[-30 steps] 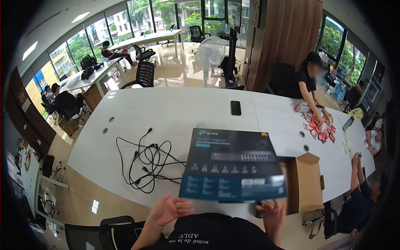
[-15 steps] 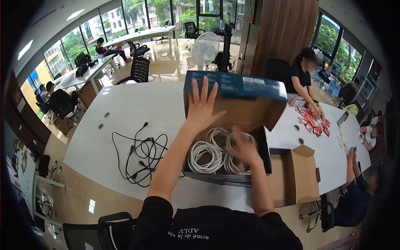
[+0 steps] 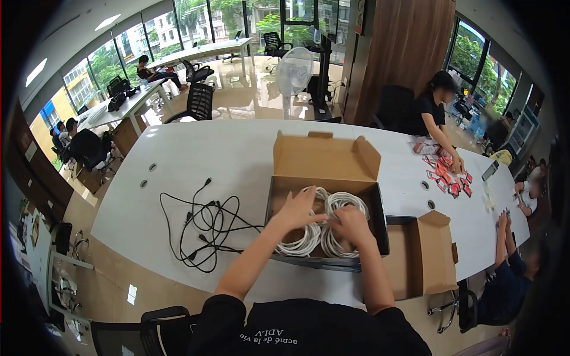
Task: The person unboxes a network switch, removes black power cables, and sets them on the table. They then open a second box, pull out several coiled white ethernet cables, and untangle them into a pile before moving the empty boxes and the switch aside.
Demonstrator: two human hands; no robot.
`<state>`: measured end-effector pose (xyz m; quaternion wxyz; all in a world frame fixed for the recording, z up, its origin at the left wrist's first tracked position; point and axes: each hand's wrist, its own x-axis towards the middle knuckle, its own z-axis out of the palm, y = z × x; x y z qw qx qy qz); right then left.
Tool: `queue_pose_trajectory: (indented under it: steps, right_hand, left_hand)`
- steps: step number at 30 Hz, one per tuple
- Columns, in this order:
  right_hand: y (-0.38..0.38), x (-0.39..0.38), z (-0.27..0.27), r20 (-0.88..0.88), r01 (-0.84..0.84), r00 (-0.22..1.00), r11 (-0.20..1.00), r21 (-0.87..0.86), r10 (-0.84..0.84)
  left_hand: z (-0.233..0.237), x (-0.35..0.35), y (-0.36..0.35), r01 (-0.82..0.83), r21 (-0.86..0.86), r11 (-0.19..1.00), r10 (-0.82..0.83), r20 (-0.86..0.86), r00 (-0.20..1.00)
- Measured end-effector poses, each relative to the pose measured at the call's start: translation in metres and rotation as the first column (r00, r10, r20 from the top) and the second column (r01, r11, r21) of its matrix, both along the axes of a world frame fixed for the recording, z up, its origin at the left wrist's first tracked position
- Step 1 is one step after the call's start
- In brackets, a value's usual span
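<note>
- Reaching into the open cardboard box, the left hand has its fingers loosely spread over the left coil of white cable; whether it grips any strand cannot be told.
- Bending its fingers onto the near part of the right side, the right hand touches the right coil of white cable; how firmly it has hold, if at all, cannot be told.
- Both coils lie inside the box, side by side, with the hands close together above them.
- The box sits at the near side of the white table, its brown lid raised along the far side.
- Just right of it is a second open box, dark inside at its far end, with its lid flap folded out to the right.
- To the left, black power cables lie in a loose tangle on the table.
- At the far right, a person in black reaches over red packets.
- Beyond the far table edge stands a white fan.
</note>
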<state>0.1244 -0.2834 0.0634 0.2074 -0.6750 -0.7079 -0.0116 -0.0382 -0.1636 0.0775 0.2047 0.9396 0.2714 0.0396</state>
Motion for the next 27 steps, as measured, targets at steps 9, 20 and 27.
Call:
queue_pose_trajectory:
  steps: [9, 20, 27]
  right_hand:
    - [0.044, 0.020, 0.092, -0.808, -0.019, 0.516, 0.947, 0.322, 0.285]
    - [0.105, 0.039, 0.013, -0.944, -0.068, -0.243, 0.967, 0.246, 0.223]
    - [0.102, 0.056, 0.001, -0.982, -0.221, -0.179, 0.970, 0.101, 0.061]
  left_hand:
    - [0.023, 0.050, 0.023, 0.507, -0.472, 0.722, 0.236, 0.856, 0.460]
    - [0.001, 0.043, 0.058, 0.551, -0.772, 0.318, 0.787, 0.539, 0.300]
    - [-0.012, 0.044, 0.057, 0.652, -0.734, 0.189, 0.618, 0.605, 0.502]
